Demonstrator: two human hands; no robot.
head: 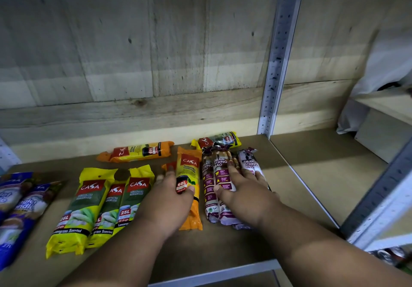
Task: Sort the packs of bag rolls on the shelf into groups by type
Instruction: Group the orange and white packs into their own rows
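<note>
Shelf [223, 237]: brown board, wooden back wall, metal upright at right rear.

Yellow 25L packs [89, 206]: three lying side by side left of centre, already a group.

Blue packs [20, 206]: at far left edge, partly out of view, apart from the yellow ones.

Purple drawstring packs [223, 186]: three together right of centre. Right hand [243, 193] lies flat on them, fingers straight and spread, pressing, not curled round any.

Orange 60L pack [189, 186]: upright between the hands, just beside the purple group. Left hand [167, 199] grips it, thumb across its label. Something orange shows under the fingers; cannot tell whether it is another pack.

Second orange 60L pack [136, 151]: lies crosswise near the back wall, apart.

Stray 25L pack [218, 140]: behind the purple group, touching it.

Risks (judgement): stray 25L pack may be overlooked behind the purple group. Glossy film may slip, so pushing the purple trio could fan it apart or nudge the stray further back.
</note>
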